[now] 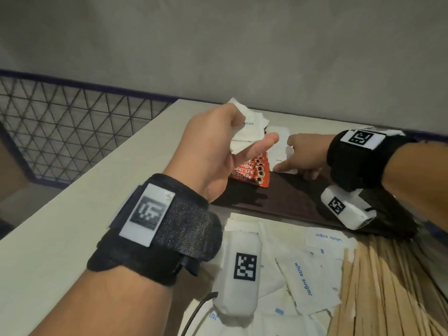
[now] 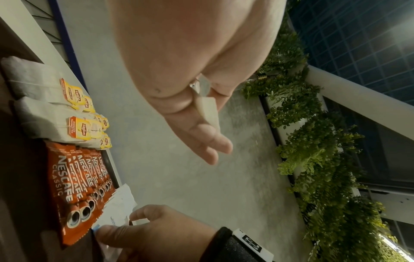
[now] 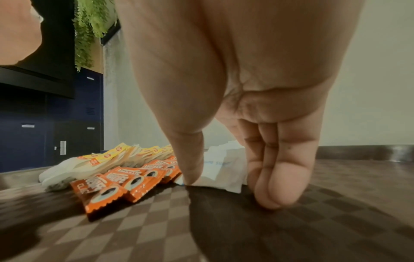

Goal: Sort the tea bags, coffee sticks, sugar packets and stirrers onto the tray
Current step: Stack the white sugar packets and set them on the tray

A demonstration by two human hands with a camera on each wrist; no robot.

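Observation:
My left hand (image 1: 213,151) is raised over the far left of the dark tray (image 1: 286,197) and grips a bunch of white sugar packets (image 1: 247,128). In the left wrist view one held packet (image 2: 207,108) shows between the fingers. My right hand (image 1: 305,156) is down on the tray, thumb (image 3: 190,166) and fingers (image 3: 268,179) pinching a small stack of sugar packets (image 3: 224,170) beside a row of orange Nescafe coffee sticks (image 1: 252,173). Lipton tea bags (image 2: 47,108) lie beyond the sticks on the tray.
Several loose sugar packets (image 1: 305,280) lie on the table in front of the tray. A fan of wooden stirrers (image 1: 388,287) lies at the bottom right. A grey wall (image 1: 266,57) stands right behind the table; a wire mesh fence (image 1: 72,127) runs on the left.

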